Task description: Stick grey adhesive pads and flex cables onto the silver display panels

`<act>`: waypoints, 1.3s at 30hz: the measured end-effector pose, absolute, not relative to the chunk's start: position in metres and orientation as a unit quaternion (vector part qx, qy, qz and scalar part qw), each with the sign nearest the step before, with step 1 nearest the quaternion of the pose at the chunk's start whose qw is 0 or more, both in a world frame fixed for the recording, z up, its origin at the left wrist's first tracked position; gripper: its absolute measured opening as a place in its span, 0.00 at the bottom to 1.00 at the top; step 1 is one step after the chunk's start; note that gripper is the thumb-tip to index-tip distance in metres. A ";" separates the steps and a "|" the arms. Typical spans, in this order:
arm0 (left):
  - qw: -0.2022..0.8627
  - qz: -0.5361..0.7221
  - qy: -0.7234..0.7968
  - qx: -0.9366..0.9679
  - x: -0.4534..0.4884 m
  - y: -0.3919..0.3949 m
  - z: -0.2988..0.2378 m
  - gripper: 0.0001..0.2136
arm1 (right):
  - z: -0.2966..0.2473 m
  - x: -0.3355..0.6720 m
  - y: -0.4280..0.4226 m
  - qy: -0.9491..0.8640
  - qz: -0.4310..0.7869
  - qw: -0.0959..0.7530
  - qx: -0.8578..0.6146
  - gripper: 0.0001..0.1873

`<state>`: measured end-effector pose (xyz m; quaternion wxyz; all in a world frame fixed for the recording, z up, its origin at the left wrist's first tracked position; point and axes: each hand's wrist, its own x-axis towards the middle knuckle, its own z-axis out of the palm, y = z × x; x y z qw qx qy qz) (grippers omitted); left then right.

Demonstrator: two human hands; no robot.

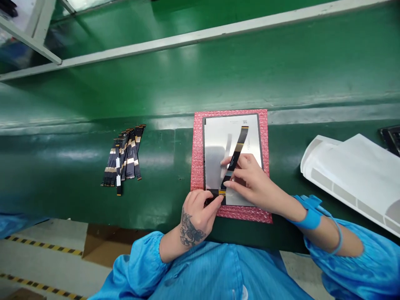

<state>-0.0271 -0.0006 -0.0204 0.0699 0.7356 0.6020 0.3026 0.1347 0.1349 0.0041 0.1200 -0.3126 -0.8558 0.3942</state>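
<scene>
On my head-camera feed, both hands are working over a flexible ribbon cable (238, 151) that lies diagonally across the silver back of a display panel (231, 139). The left hand (196, 212) is curled in narrow, its fingertips (215, 203) pressing on the cable's lower end at the panel's bottom edge, just beside a small amber connector section (222, 192). The right hand (250, 181) is holding as well, with its thumb and forefinger closed in on either side of the cable a little higher up. The cable's upper end runs free of both hands, close to the panel's top edge. The panel rests on a pink bubble-wrap pad (198, 154) on a green desk (162, 200). Well left of the pad, a fanned bunch of similar black ribbon cables (125, 156) lies on the desk, showing gold and white bands. To the right I can make out white protective sheets (353, 179) and, past them, the corner of a black tray (390, 139). A blue wrist strap (308, 214) circles the right wrist, above which a blue smock sleeve (343, 266) is gathered. Below the desk edge, I can see a floor marked with hazard tape (40, 246) and a piece of cardboard (106, 246).
</scene>
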 end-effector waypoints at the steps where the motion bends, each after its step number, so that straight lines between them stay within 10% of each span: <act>1: 0.069 0.303 0.600 0.738 -0.028 -0.002 -0.021 0.10 | 0.005 0.134 0.135 -0.858 0.395 0.113 -0.309 0.13; 39: -0.002 0.232 0.594 0.771 -0.028 -0.006 -0.022 0.12 | 0.003 0.131 0.131 -0.882 0.354 0.094 -0.297 0.12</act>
